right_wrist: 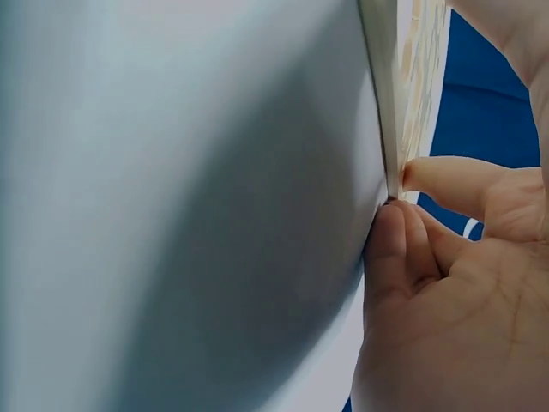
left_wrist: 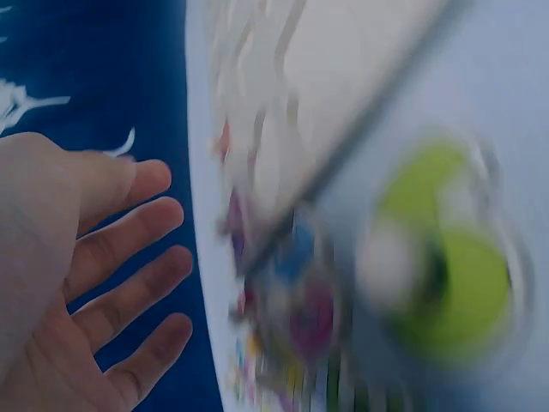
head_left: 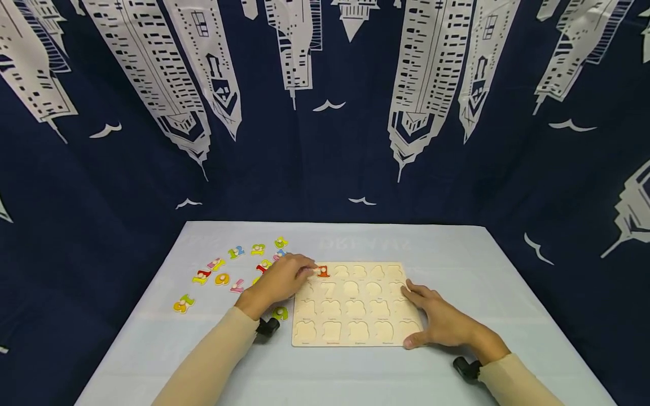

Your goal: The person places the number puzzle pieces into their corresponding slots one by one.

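Note:
A wooden number puzzle board (head_left: pixel 350 299) with rows of cut-out recesses lies flat on the table. At its far left corner is a red number 1 piece (head_left: pixel 323 272). My left hand (head_left: pixel 284 276) reaches over that corner, fingertips beside the red piece. Its fingers look spread and loosely extended in the left wrist view, with nothing between them. My right hand (head_left: pixel 442 316) rests against the board's right edge, thumb by the near corner and fingers farther up. In the right wrist view, one finger lies over the edge and other fingertips touch its side.
Several colourful number pieces, among them a yellow one (head_left: pixel 222 279) and a yellow-green one (head_left: pixel 184 303), are scattered left of the board. A green knobbed piece (head_left: pixel 280 313) lies beside the left forearm. Dark blue patterned cloth (head_left: pixel 304 169) hangs behind the white table (head_left: pixel 447 254).

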Tool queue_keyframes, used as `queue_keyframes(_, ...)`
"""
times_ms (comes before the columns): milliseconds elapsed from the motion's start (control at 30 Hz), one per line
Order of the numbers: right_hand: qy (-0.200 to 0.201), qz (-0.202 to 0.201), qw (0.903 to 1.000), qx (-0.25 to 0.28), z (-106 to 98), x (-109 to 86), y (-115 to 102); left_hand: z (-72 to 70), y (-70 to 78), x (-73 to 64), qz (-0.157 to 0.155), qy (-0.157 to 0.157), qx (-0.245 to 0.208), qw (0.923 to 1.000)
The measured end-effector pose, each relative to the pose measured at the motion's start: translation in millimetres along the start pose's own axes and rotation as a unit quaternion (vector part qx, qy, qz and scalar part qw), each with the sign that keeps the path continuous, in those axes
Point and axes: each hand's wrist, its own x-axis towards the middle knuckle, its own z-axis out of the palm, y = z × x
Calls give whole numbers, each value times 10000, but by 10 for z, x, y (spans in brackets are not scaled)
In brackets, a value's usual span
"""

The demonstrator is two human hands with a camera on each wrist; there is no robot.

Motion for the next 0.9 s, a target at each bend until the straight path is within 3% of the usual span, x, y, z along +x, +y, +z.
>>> queue_keyframes(200, 12, 85, 9999, 118, 24, -4, 2, -316, -249, -305, -135, 47, 220, 9997)
queue_keyframes(333, 57, 74, 9999, 144, 20, -11, 7, -448, -402, -468, -243, 132, 296, 9992)
queue_keyframes(533, 68, 57, 9998, 167, 11, -17, 5, -537, -535, -686, -607, 58, 353, 9975)
queue_keyframes(900, 51, 113, 9998, 152, 26, -17, -1, -653, -738, -1129, -551, -42, 407, 9976)
